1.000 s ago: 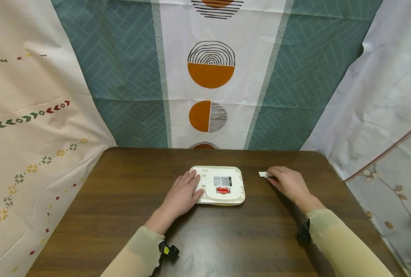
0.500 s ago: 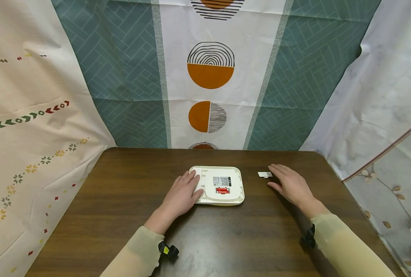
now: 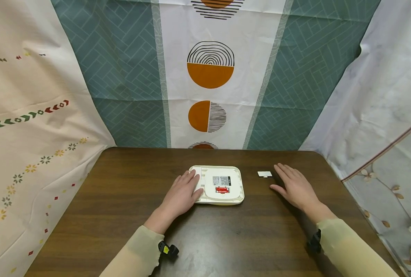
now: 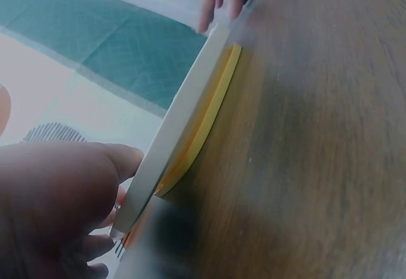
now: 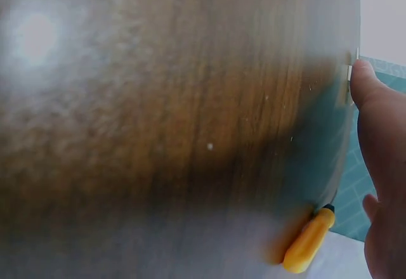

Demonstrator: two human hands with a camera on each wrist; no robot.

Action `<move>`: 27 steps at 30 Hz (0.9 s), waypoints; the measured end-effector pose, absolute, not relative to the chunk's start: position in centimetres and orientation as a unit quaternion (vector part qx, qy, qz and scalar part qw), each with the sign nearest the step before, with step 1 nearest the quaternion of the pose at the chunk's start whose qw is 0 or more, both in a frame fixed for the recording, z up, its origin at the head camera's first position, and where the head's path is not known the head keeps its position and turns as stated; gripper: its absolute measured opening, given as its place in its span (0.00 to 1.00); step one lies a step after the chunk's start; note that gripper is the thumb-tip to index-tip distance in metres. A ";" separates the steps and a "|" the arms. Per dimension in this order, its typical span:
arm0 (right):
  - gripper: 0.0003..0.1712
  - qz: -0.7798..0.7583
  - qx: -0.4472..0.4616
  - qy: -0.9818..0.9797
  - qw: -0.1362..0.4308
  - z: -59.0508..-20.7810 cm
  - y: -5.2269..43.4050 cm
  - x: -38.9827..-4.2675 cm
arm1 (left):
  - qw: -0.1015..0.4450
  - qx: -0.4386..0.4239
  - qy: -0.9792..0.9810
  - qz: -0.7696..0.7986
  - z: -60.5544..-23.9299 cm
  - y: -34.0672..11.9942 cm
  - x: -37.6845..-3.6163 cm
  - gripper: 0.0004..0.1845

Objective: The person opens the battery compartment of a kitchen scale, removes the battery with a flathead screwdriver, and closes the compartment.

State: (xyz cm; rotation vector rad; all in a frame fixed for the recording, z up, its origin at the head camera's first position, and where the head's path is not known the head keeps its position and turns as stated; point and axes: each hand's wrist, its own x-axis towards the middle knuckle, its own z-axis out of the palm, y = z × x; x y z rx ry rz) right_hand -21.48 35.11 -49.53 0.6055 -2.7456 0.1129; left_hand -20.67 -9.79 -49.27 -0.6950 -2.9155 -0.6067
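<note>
A white rounded-rectangular device [image 3: 238, 184] lies with its label side up. Red batteries [image 3: 222, 190] sit in an open compartment below a printed label [image 3: 221, 181]. My left hand [image 3: 181, 194] rests its fingers across the device's left end, thumb along the near edge. In the left wrist view a yellow part [image 4: 219, 98] shows under the device's white edge. To the right lies a small white battery cover [image 3: 265, 174] with a tab. My right hand [image 3: 297, 188], fingers extended and holding nothing, is just right of that cover.
In the right wrist view a yellow-orange handle-shaped object [image 5: 309, 241] with a black end lies by my right hand; the head view does not show it. Patterned cloth [image 3: 129, 77] hangs behind the brown table [image 3: 122, 215].
My right hand has let go of the small battery cover, leaving it on the table, and moved to the right with its fingers straightened. The left hand has stayed on the device.
</note>
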 end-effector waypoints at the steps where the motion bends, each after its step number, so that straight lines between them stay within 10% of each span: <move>1: 0.47 0.038 0.208 -0.964 0.161 -49.5 35.1 -21.3 | 0.042 -0.227 -0.953 -0.198 -49.2 -9.8 -20.7 0.33; 27: 0.51 0.033 0.146 -0.978 0.144 -49.5 37.7 -18.2 | 0.035 -0.225 -0.954 -0.193 -49.1 -9.8 -20.7 0.34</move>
